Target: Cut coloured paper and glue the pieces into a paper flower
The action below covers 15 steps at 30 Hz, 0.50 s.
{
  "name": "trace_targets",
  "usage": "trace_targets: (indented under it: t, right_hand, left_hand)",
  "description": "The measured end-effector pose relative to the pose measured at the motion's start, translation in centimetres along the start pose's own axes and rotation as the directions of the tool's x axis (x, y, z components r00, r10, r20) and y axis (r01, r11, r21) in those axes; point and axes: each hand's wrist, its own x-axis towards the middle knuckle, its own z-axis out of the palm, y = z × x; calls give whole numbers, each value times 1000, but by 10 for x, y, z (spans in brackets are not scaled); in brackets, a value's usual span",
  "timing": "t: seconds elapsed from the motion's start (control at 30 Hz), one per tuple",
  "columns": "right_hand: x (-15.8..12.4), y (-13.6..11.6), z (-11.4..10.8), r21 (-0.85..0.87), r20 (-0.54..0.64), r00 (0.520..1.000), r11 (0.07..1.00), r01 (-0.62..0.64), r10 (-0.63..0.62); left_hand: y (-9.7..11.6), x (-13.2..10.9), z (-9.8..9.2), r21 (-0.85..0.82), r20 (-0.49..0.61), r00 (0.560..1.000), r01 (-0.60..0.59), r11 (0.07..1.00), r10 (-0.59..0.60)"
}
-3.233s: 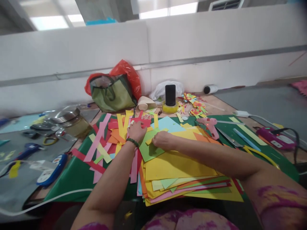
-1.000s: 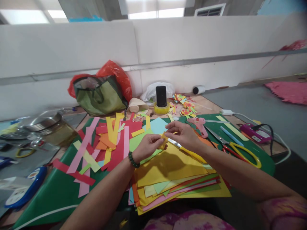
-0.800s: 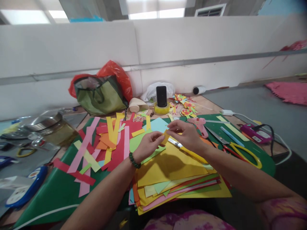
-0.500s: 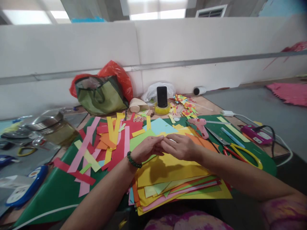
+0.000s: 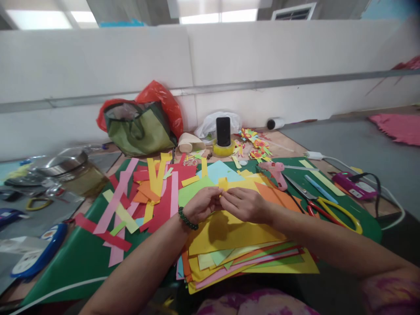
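My left hand [image 5: 205, 204] and my right hand [image 5: 244, 204] meet at the fingertips above a stack of coloured paper [image 5: 236, 238]. Between them sticks up a small yellow paper strip [image 5: 223, 183], pinched by the fingers of both hands. Its lower part is hidden behind my fingers. A green bead bracelet [image 5: 187, 219] circles my left wrist. Yellow sheets top the stack; pink, green and orange edges show below. To the right lie a pink glue gun [image 5: 276, 173] and scissors [image 5: 323, 205] with red and yellow handles.
Cut paper strips [image 5: 114, 197] are strewn over the green mat [image 5: 72, 258] at left. Finished paper flowers [image 5: 259, 146] lie at the back beside a phone [image 5: 223, 131] on a yellow tape roll [image 5: 223, 149]. A glass jar [image 5: 78, 175] and a green bag [image 5: 139, 131] stand left.
My fingertips have shifted, and the yellow paper strip now shows upright above them. Both hands stay together over the stack. The whole view has shifted slightly.
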Motion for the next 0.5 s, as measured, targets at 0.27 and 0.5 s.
trace_targets:
  t: [0.27, 0.5]
  right_hand:
    - [-12, 3, -19, 76, 362, 847, 893, -443, 390]
    - [-54, 4, -31, -158, 743, 274, 558, -815, 611]
  left_hand:
    - [6, 2, -11, 159, 51, 995, -89, 983, 81]
    - [13, 4, -25, 308, 192, 981, -94, 947, 35]
